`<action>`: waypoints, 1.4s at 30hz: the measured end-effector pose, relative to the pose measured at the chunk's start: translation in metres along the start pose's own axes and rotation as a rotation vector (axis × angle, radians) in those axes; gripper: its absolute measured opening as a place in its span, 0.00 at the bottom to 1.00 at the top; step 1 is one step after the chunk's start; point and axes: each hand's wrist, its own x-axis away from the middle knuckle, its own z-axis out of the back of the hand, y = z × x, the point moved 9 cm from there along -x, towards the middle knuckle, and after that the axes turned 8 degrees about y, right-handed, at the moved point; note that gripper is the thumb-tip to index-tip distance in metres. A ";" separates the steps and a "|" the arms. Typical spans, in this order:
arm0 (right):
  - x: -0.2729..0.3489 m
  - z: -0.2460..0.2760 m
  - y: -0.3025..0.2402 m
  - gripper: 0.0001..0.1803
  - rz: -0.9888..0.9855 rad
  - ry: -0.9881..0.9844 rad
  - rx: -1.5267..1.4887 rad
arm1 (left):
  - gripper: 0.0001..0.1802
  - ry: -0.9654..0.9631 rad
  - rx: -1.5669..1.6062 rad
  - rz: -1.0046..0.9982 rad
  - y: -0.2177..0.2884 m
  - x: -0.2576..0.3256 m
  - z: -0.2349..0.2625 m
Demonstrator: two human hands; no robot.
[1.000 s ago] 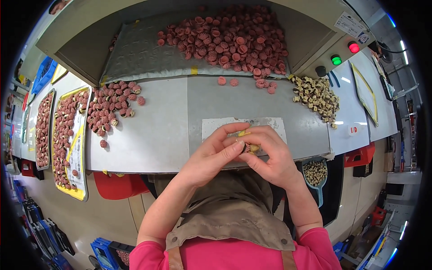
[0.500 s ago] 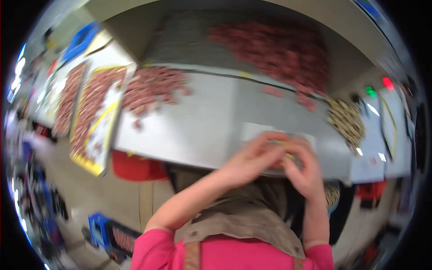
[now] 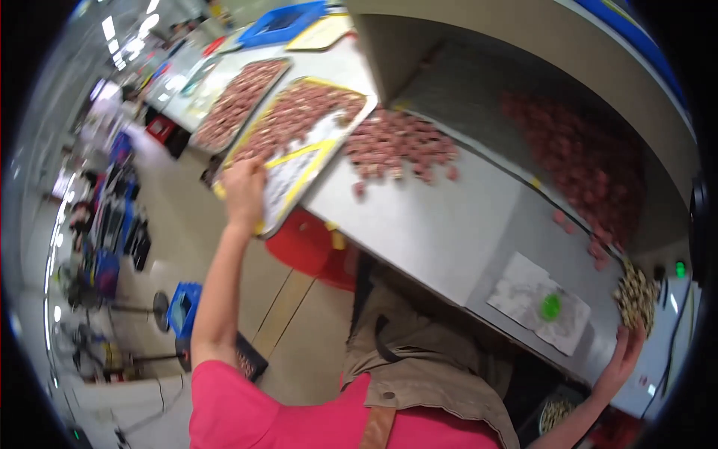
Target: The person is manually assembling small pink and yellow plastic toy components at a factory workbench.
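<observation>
My left hand reaches far to the left, over the near end of a yellow-edged tray of small reddish-pink pieces. Its fingers are curled together at the edge of these pieces; whatever lies between them is hidden. At the far right my right hand touches the near side of a heap of small tan pieces, fingers stretched out. Between the hands, on the bench, lies a creased white sheet with a bright green round thing on it.
Loose reddish pieces are spread beside the tray, and a larger heap sits under the overhanging hood. A second filled tray and a blue bin stand farther left. Below the bench edge is a red stool.
My hands, close together over the white sheet before, have moved apart: left to the tray, right to the tan heap. The view has turned left. The green thing on the sheet now shows.
</observation>
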 end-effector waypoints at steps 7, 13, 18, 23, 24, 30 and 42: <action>0.010 0.028 -0.001 0.18 -0.050 0.103 0.074 | 0.11 0.204 0.226 -0.220 0.116 -0.021 -0.005; -0.002 0.018 -0.041 0.12 0.105 0.013 0.340 | 0.13 -0.182 0.935 -0.571 0.399 0.003 -0.046; -0.012 -0.020 -0.057 0.10 0.266 -0.110 0.404 | 0.14 -0.319 0.920 -0.570 0.478 0.026 -0.075; -0.026 -0.032 -0.044 0.11 0.364 -0.091 0.478 | 0.16 -0.485 1.067 -0.453 0.452 0.035 -0.060; -0.027 -0.035 -0.045 0.11 0.421 -0.082 0.492 | 0.17 -0.562 1.152 -0.300 0.440 0.036 -0.058; -0.027 -0.046 -0.043 0.11 0.546 -0.041 0.632 | 0.19 -0.940 1.477 0.371 0.399 0.072 -0.052; 0.000 -0.031 -0.024 0.11 -0.002 -0.137 0.273 | 0.20 -1.127 1.749 0.480 0.414 0.123 -0.042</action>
